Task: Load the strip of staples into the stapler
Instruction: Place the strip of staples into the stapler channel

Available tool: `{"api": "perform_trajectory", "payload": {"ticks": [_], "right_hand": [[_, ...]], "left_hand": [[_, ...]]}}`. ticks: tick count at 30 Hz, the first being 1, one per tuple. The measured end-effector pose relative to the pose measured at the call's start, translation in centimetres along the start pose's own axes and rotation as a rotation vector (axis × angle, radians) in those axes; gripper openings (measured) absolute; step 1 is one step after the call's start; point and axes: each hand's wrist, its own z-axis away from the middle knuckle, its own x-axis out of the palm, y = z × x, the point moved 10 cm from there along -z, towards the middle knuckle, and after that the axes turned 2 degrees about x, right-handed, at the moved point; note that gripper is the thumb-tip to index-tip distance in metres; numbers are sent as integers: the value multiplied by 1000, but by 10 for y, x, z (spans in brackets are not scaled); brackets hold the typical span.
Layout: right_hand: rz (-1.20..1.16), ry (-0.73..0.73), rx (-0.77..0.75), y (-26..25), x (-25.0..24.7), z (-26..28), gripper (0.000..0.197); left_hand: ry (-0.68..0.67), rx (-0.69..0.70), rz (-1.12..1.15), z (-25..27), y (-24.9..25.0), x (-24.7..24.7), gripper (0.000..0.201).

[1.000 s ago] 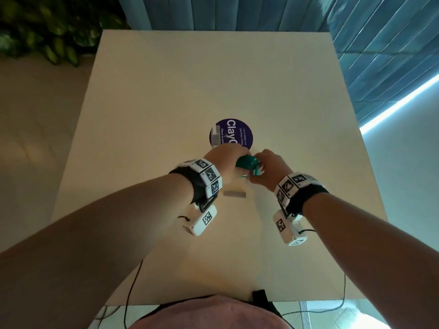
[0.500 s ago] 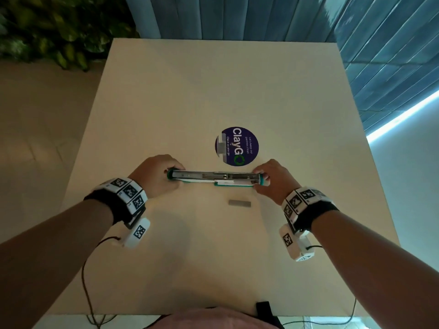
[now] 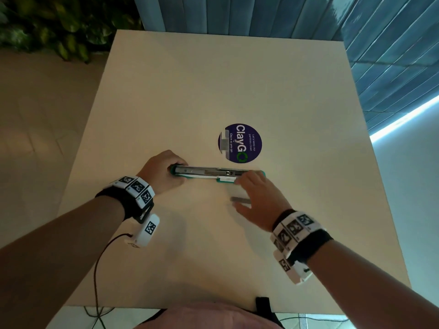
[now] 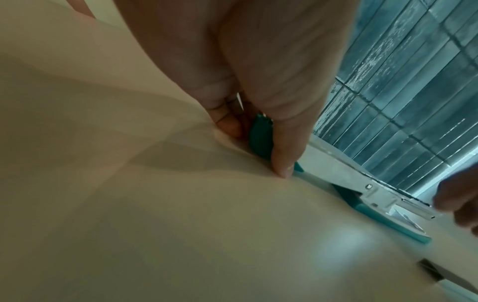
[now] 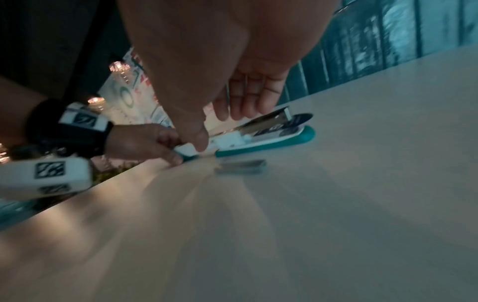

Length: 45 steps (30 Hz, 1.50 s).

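Half a second ago the right hand (image 3: 257, 200) held the far end of the long teal and silver metal stapler (image 3: 213, 174); now it has let go and come nearer, over the small grey strip of staples (image 3: 240, 199). A second ago the stapler was still folded shut between both hands.

It now lies flat on the pale tabletop (image 3: 213, 91), swung wide open in one long line, with its silver track facing up. The strip of staples lies flat on the tabletop too, just beside the stapler on the side nearer the person. It is not in the track yet.

The right hand's fingers (image 5: 248, 98) are spread and loose. They hold nothing. The strip sits right under this hand, with the thumb (image 5: 196, 134) close to its left end, but I cannot tell if any finger touches it.

The left hand (image 3: 161, 169) pinches the teal left end of the stapler, thumb (image 4: 282, 155) on the near side and fingers curled on the far side.

To do this step well, I think the right hand should pinch the thin strip by its long sides and lift it level so it does not snap. The left hand should keep the stapler from sliding.

Behind the stapler a round dark blue sticker (image 3: 240, 143) is stuck on the tabletop.
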Motion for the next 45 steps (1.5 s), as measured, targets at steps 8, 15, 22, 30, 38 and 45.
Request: {"api": "perform_trajectory", "payload": {"ticks": [8, 15, 22, 30, 38, 45], "right_hand": [[-81, -58, 86, 13, 29, 5, 19], [10, 81, -51, 1, -23, -21, 11], [47, 3, 30, 16, -25, -36, 18], [136, -37, -31, 6, -23, -32, 20], [208, -60, -60, 2, -19, -33, 21], [12, -24, 43, 18, -18, -35, 22]], "left_hand": [[-8, -28, 32, 1, -5, 3, 32], [-5, -6, 50, 0, -4, 2, 31], [1, -8, 57, 1, -3, 2, 31], [4, -11, 57, 2, -3, 1, 32], [14, -26, 80, 2, -5, 1, 32], [14, -13, 82, 4, -3, 1, 34]]}}
